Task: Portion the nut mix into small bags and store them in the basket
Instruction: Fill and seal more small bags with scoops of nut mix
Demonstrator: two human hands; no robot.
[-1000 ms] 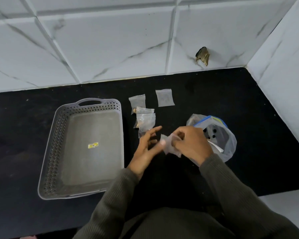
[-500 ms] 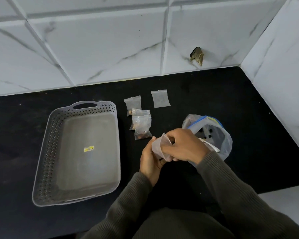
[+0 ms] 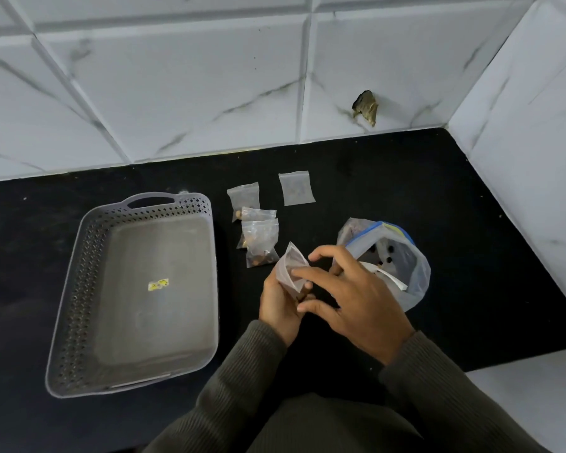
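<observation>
black countertop (image 3: 406,191) under white marbled tiles: the grey basket (image 3: 76,273) sits at the left, with three filled small bags (image 3: 262,237) just right of it and the big nut mix bag (image 3: 417,276) gaping at the right. near the middle, the left hand (image 3: 280,305) grips an open small bag (image 3: 291,269). the right hand (image 3: 356,299) hovers loose-fingered above it, forefinger touching its mouth.

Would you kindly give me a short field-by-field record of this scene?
left hand: grips the small bag
right hand: fingers spread, a fingertip on that bag
basket: holds no bags yet
filled bags: three, on the counter right of the basket
flat bag: alone, nearer the wall
large bag: open, behind the right hand
</observation>
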